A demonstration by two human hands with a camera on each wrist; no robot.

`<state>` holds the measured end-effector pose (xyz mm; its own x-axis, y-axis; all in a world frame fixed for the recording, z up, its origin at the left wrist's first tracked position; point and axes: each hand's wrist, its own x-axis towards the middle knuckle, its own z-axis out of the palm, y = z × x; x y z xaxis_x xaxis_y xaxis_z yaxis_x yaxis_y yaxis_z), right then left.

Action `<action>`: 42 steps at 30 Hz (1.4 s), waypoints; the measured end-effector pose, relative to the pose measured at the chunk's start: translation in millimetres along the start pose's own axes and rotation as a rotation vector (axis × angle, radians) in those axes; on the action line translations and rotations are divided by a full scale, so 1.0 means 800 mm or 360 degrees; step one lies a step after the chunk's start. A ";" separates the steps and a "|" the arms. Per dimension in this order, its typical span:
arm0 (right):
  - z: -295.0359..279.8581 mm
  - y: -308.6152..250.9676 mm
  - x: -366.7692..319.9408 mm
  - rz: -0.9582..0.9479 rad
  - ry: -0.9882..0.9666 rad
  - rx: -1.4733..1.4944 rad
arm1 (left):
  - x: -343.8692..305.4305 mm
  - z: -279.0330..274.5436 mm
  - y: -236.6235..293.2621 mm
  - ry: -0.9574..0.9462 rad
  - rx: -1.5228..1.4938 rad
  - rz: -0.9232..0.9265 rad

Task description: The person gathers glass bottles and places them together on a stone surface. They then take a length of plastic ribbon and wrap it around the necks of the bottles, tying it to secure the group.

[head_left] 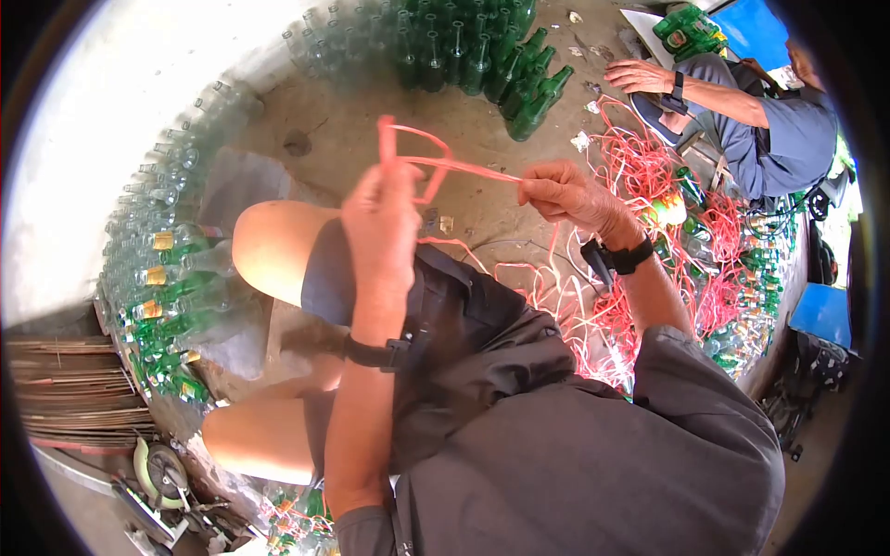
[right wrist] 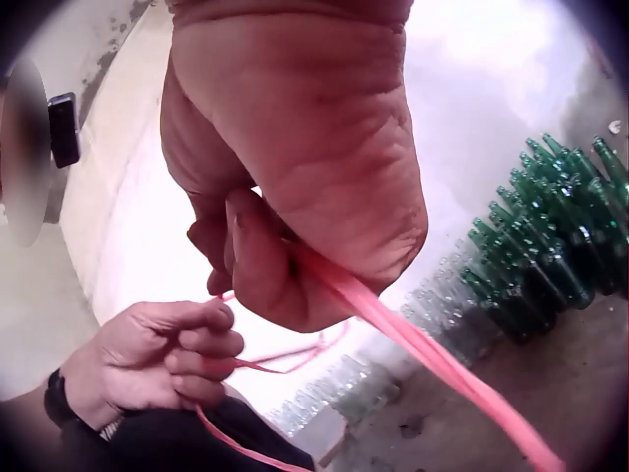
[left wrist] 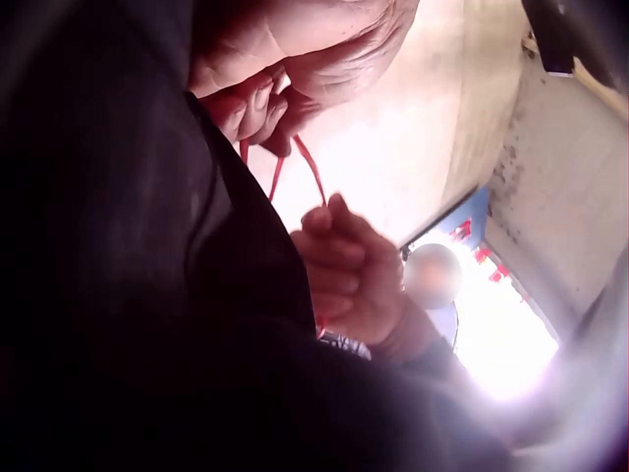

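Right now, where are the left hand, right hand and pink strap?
Left hand (head_left: pixel 382 222): head view, middle of the hand.
Right hand (head_left: pixel 577 199): head view, middle of the hand.
Pink strap (right wrist: pixel 439 365): right wrist view, stretch running down-right from the right hand.

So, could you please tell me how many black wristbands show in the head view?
3: the left wristband by the left hand, the right wristband by the right hand, and a third wristband on the seated person at upper right. Another may be hidden there.
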<state>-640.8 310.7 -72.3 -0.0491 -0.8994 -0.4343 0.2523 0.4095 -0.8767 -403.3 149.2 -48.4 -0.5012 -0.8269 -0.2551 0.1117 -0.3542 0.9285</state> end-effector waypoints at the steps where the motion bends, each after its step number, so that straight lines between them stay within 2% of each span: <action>1: -0.014 0.015 -0.002 0.0050 0.0011 0.0107 | 0.006 -0.011 0.003 0.0038 -0.0249 0.0061; 2: -0.025 0.027 -0.007 0.0054 0.0009 0.0105 | 0.013 -0.023 0.008 0.0077 -0.0500 0.0125; 3: -0.035 0.037 -0.011 0.0096 0.0075 0.0131 | 0.018 -0.032 0.012 0.0082 -0.0503 0.0125; 5: -0.043 0.049 -0.015 0.0141 0.0143 0.0162 | 0.023 -0.041 0.023 0.0299 -0.0688 0.0244; 8: -0.036 0.051 -0.019 0.0145 0.0246 0.0148 | 0.016 -0.024 0.022 0.0349 -0.0572 0.0221; 10: -0.015 0.041 -0.016 0.0105 0.0325 -0.0007 | 0.006 -0.001 0.018 0.0133 -0.0362 0.0229; 12: 0.017 0.018 -0.014 0.0061 0.0272 -0.0091 | -0.004 0.018 0.008 -0.0114 0.0116 0.0296; 14: 0.044 -0.002 -0.014 0.0002 0.0222 -0.0184 | -0.004 0.033 -0.017 -0.0354 0.0567 0.0728; 15: 0.056 -0.009 -0.014 -0.0031 0.0178 -0.0151 | -0.012 0.038 -0.023 -0.0440 0.0646 0.0667; 16: 0.065 -0.015 -0.013 -0.0065 0.0132 -0.0119 | -0.019 0.038 -0.023 -0.0520 0.0780 0.0439; 18: 0.074 -0.022 -0.011 -0.0103 0.0144 -0.0130 | -0.024 0.040 -0.031 -0.0583 0.1030 0.0343; 22: 0.068 -0.017 -0.007 -0.0189 0.0208 -0.0076 | -0.023 0.029 -0.035 -0.0536 0.1134 0.0340; 24: 0.049 -0.002 -0.005 -0.0093 0.0168 -0.0081 | -0.017 0.017 -0.029 -0.0592 0.0912 0.0161; 25: 0.037 0.008 -0.005 -0.0095 0.0164 -0.0087 | -0.017 0.017 -0.019 -0.0494 0.0655 0.0087; 26: 0.023 0.020 -0.006 -0.0025 0.0120 -0.0069 | -0.016 0.015 -0.012 -0.0488 0.0651 0.0093; 28: 0.002 0.035 -0.012 0.0052 0.0073 -0.0055 | -0.008 0.007 0.000 -0.0006 -0.0071 -0.0272; 31: -0.017 0.051 -0.026 0.0162 0.0122 0.0030 | 0.009 -0.012 0.005 0.0202 -0.0592 -0.0051; 35: -0.014 0.056 -0.030 0.0110 0.0289 0.0112 | 0.012 -0.022 0.008 0.0229 -0.0656 0.0125; 38: 0.011 0.041 -0.023 0.0041 0.0263 0.0094 | 0.001 0.003 0.006 0.0056 -0.0292 0.0127; 40: 0.036 0.023 -0.019 -0.0014 0.0201 0.0029 | -0.009 0.024 0.005 -0.0178 0.0266 0.0319; 42: 0.060 0.002 -0.018 -0.0017 0.0120 -0.0017 | -0.004 0.032 -0.029 -0.0455 0.0570 0.0607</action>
<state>-592.9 317.1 -57.6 -0.1247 -0.8898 -0.4390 0.2410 0.4020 -0.8834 -426.2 171.2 -61.9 -0.6993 -0.6987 0.1511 0.0577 0.1555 0.9862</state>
